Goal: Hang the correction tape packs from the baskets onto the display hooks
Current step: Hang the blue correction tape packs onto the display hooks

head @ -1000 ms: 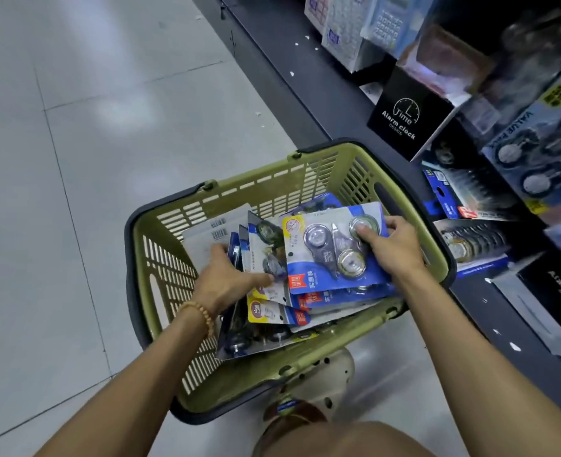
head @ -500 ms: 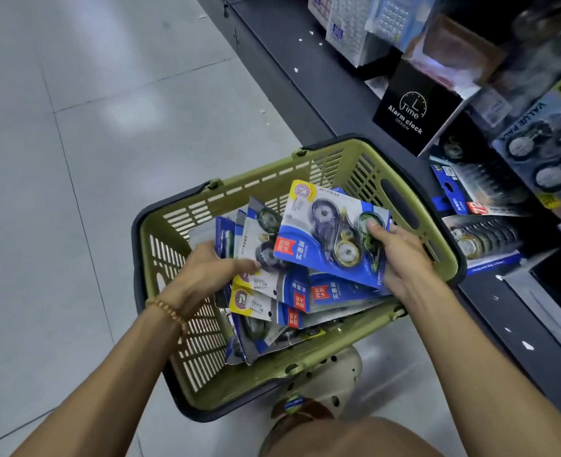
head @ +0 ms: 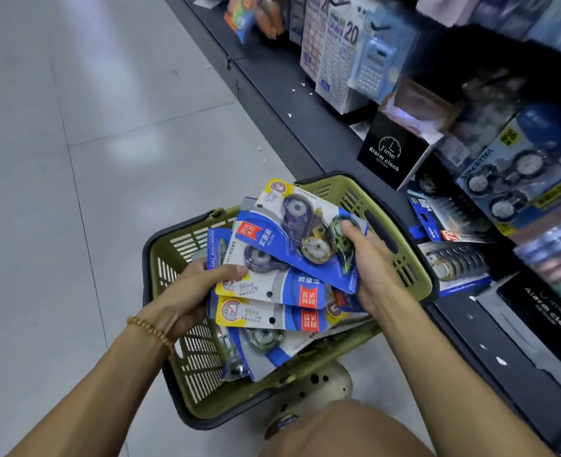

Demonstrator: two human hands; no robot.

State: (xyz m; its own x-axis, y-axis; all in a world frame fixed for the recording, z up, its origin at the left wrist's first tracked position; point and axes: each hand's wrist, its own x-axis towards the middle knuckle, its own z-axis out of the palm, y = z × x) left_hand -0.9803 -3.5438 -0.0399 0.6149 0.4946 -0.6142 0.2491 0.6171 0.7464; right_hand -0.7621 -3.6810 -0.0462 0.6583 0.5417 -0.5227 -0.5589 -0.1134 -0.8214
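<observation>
The top correction tape pack [head: 302, 235], a glossy blue-and-white card with three clear blister-covered dispensers, sits tilted at the centre of the frame, its yellow-cornered end pointing up and away. The right hand [head: 371, 268] grips its lower right edge, thumb pressed on the green dispenser's blister and fingers curled underneath. Just below and left, the left hand [head: 190, 291] holds a fanned stack of packs [head: 269, 298], thumb lying across the white face of the uppermost one, fingers hidden beneath. The top pack overlaps this stack. More packs lie loose below them in the olive-green slotted plastic basket [head: 414, 268], which has a dark rim and stands on the pale tiled floor [head: 74, 159]. A beaded bracelet [head: 150, 331] circles the left wrist. To the right, a dark shelf [head: 272, 80] carries a black alarm clock box [head: 391, 153] and hanging packs. Compared with half a second ago, the top pack is lifted higher above the basket and the view has tipped up, showing more shelf.
</observation>
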